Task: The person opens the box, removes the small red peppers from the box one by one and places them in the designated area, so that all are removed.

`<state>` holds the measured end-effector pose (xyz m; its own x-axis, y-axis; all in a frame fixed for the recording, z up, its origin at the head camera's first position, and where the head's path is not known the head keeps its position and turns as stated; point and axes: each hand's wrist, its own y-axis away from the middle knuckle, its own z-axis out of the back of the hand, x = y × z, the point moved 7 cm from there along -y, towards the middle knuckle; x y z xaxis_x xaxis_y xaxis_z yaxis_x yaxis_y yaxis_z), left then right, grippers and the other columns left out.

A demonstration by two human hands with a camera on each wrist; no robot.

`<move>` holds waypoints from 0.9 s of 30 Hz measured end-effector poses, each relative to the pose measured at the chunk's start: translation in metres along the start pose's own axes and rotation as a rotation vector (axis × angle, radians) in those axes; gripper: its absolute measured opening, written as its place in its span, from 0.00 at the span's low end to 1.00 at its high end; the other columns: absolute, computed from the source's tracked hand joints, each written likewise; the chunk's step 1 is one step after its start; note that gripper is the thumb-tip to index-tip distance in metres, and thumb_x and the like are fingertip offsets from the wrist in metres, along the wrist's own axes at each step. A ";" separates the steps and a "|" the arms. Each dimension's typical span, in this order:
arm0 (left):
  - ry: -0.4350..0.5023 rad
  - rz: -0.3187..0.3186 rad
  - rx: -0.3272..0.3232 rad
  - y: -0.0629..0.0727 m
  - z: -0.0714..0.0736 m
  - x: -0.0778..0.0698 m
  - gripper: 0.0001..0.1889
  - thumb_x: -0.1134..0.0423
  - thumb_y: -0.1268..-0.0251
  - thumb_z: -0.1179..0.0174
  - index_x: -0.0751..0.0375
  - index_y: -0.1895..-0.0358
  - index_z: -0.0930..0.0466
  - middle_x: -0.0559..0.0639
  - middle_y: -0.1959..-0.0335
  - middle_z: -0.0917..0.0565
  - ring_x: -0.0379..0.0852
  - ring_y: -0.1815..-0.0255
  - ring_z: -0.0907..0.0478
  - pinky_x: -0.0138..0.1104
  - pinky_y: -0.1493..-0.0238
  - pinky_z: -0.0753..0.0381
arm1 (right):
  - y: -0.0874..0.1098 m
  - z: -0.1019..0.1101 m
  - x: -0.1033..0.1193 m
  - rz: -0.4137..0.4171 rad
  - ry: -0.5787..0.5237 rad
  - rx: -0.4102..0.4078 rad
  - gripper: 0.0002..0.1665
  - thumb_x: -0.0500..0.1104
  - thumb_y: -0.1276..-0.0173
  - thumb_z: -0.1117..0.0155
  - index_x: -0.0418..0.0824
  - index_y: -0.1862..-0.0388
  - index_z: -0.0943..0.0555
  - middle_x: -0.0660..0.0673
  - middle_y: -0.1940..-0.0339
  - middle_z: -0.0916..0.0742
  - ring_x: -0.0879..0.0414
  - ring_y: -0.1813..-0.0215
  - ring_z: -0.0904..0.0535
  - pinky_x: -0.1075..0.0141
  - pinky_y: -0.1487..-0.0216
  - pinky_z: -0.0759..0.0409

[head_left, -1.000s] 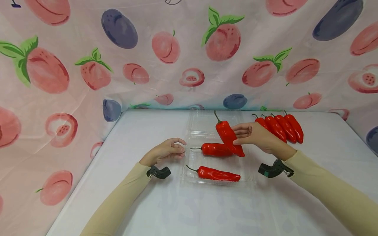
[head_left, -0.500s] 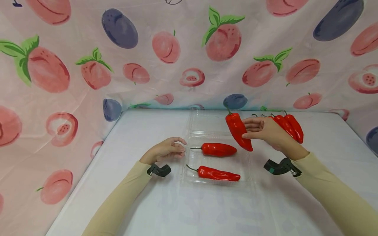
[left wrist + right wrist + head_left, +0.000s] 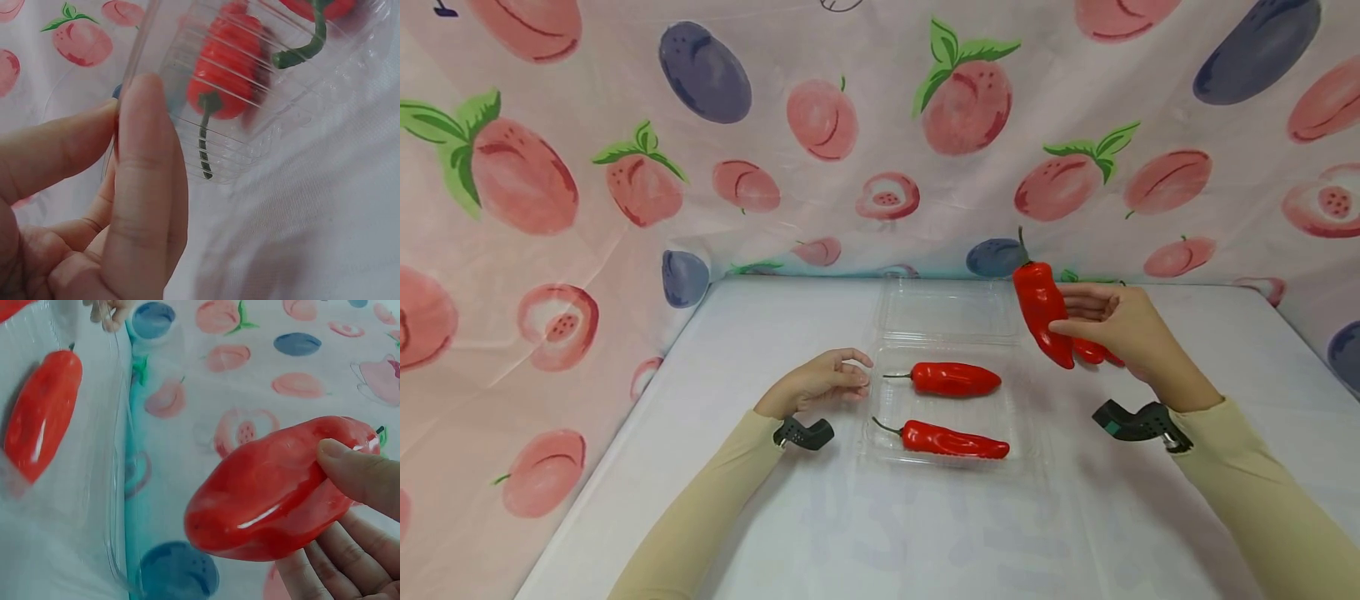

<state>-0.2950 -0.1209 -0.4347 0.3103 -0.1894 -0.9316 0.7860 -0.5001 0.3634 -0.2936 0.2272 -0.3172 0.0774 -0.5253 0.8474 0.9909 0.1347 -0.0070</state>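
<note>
In the head view, my right hand (image 3: 1131, 329) holds a shiny red pepper (image 3: 1037, 304) between thumb and fingers, its thin stem pointing up. That pepper (image 3: 275, 494) fills the middle of the right wrist view, with the thumb across its stem end. My left hand (image 3: 811, 385) is at the left side of a clear plastic clamshell container (image 3: 951, 410). Seen from the left wrist, thumb and fingers pinch the container's rim (image 3: 134, 59). Inside lie two red peppers, one farther back (image 3: 957, 379) and one nearer me (image 3: 957, 439), stems to the left.
The container's clear lid (image 3: 947, 310) lies folded back behind it. More red peppers (image 3: 1088, 352) lie on the white table (image 3: 790, 517) at the right, mostly hidden behind my right hand. A fruit-printed cloth (image 3: 880, 125) hangs behind the table.
My right hand has moved right and upward with its pepper, from over the container to beyond its right side. It now covers most of the pepper pile. The left hand stays put.
</note>
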 end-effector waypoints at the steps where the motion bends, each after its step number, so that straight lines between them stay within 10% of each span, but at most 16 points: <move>1: 0.001 -0.001 0.000 0.000 0.000 0.000 0.19 0.75 0.34 0.50 0.73 0.42 0.39 0.43 0.73 0.21 0.34 0.72 0.21 0.24 0.66 0.17 | 0.001 0.003 -0.001 0.003 0.009 -0.016 0.37 0.54 0.42 0.32 0.37 0.37 0.29 0.67 0.60 0.18 0.75 0.61 0.21 0.70 0.59 0.16; 27: -0.003 -0.009 0.009 0.000 -0.001 0.000 0.21 0.75 0.34 0.50 0.76 0.40 0.42 0.42 0.74 0.21 0.34 0.71 0.21 0.25 0.64 0.17 | 0.003 0.057 -0.057 -0.106 0.105 -0.187 0.46 0.64 0.43 0.37 0.39 0.33 0.32 0.78 0.68 0.27 0.86 0.65 0.29 0.88 0.65 0.26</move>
<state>-0.2944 -0.1202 -0.4348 0.3021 -0.1873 -0.9347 0.7839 -0.5091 0.3554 -0.3009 0.3058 -0.3356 -0.0267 -0.6137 0.7891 0.9965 -0.0789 -0.0277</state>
